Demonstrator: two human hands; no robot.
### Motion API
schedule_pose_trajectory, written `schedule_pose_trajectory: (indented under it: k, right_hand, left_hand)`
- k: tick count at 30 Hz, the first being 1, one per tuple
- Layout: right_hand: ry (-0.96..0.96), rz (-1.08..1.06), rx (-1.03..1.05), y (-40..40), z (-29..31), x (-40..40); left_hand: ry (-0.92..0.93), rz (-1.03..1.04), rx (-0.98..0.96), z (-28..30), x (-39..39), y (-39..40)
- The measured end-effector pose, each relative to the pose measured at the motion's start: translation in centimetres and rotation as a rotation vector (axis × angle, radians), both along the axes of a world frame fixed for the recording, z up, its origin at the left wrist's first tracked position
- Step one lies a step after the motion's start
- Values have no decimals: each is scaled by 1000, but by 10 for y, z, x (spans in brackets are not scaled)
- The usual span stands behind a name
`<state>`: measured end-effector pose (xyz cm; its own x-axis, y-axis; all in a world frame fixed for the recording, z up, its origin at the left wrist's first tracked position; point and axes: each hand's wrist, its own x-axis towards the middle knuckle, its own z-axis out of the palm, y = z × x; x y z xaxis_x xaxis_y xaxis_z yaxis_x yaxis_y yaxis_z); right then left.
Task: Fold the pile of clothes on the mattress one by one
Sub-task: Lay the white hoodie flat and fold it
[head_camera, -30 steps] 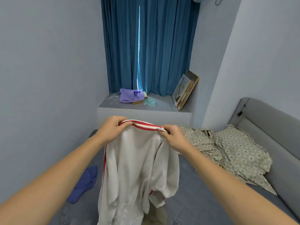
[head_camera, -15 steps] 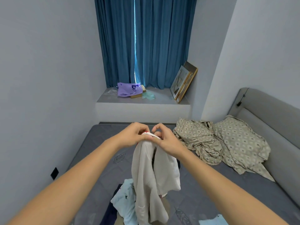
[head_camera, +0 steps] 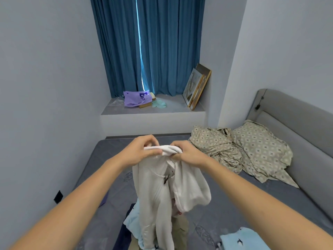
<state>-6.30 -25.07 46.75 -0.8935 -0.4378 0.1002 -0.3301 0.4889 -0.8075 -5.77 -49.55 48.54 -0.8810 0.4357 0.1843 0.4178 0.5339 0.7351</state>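
Nearest the camera, the pile (head_camera: 153,230) sits on the mattress (head_camera: 225,210) at the bottom of view — pale blue, dark navy and khaki pieces bunched together, with another light blue garment (head_camera: 241,239) lying apart at lower right. Above the pile hangs the white top (head_camera: 162,192), held up in the air by both hands, its lower end trailing down into the heap. The left hand (head_camera: 142,152) and right hand (head_camera: 187,154) are close together, each with fingers curled round the bunched top edge of the top, thumbs pinching cloth.

The main risk, as I judge it: the hanging end drags across the pile and snags or tips the loose pieces when the top is laid down. The cloth is also gathered in a wad between the hands (no clean seam or shoulder line shows), so a fold begun from this hold would likely come out crooked unless the hands spread first.

For room, bare mattress lies ahead of the pile and to the left, up to the wall (head_camera: 45,123). To the right the rumpled sheet (head_camera: 216,148) and pillow (head_camera: 261,150) take the far corner against the headboard (head_camera: 295,120). Farthest off, the ledge (head_camera: 171,110) under the curtain (head_camera: 149,46) carries a purple bag (head_camera: 134,99) and leaning frames (head_camera: 197,86) — well out of the way.
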Motion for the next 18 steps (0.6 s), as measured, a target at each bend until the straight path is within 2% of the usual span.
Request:
schedule_pose_trajectory:
  k: [3, 8, 13, 18]
  right_hand:
    - [-93, 103, -3, -3, 21, -1]
    - [-173, 141, 86, -4, 35, -3]
    - [-113, 103, 78, -5, 27, -2]
    - [-24, -34, -1, 2, -10, 6]
  left_hand:
    - [-100, -93, -11, -1, 8, 6]
    - [-55, 23, 187, -4, 21, 4]
    - [-123, 139, 343, -3, 34, 9]
    - [-86, 158, 364, -1, 41, 7]
